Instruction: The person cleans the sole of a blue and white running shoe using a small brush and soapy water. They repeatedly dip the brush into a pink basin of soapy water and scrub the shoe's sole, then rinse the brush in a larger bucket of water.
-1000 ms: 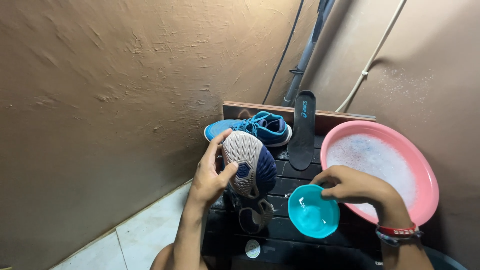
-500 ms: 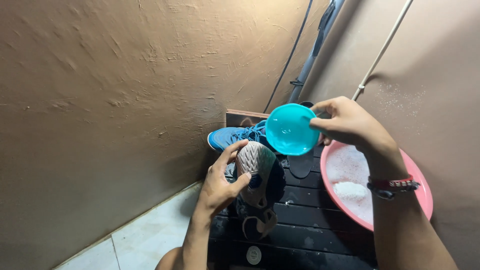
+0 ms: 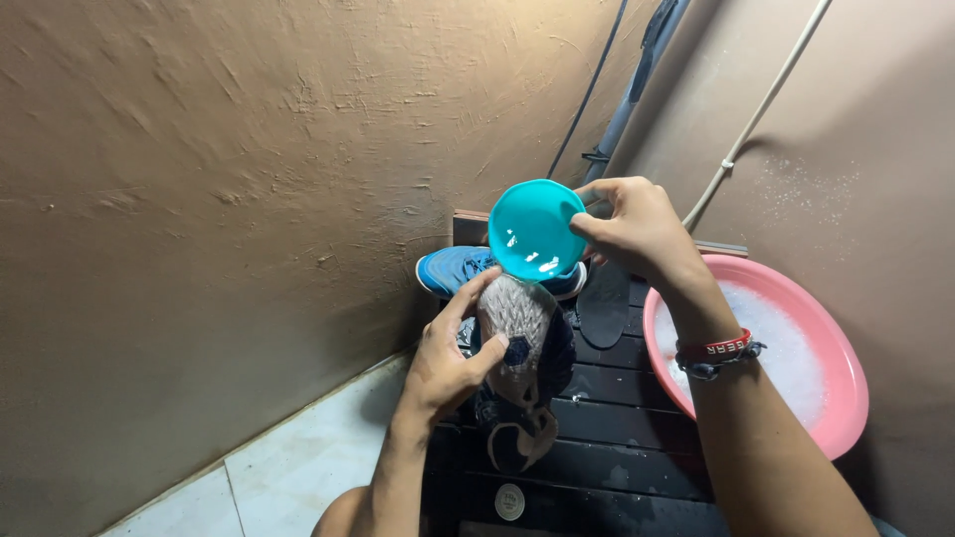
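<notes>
My left hand (image 3: 448, 353) grips a grey and navy sneaker (image 3: 522, 343), held sole-side up over the dark slatted floor (image 3: 637, 438). My right hand (image 3: 632, 229) holds a small turquoise bowl (image 3: 535, 229) tilted over the shoe's toe, its inside facing me with a little water left in it. A red wristband sits on my right wrist. A blue sneaker (image 3: 453, 268) lies behind the held shoe, partly hidden by the bowl.
A pink basin (image 3: 846, 388) with foamy water stands at the right by the wall. A dark insole (image 3: 604, 298) leans against a wooden ledge. Rough brown walls close in on the left and right; pipes and a cable run up the corner. Pale tiles lie at lower left.
My right hand lifted the turquoise bowl from low beside the basin up over the shoe and tipped it. The left hand kept hold of the sneaker.
</notes>
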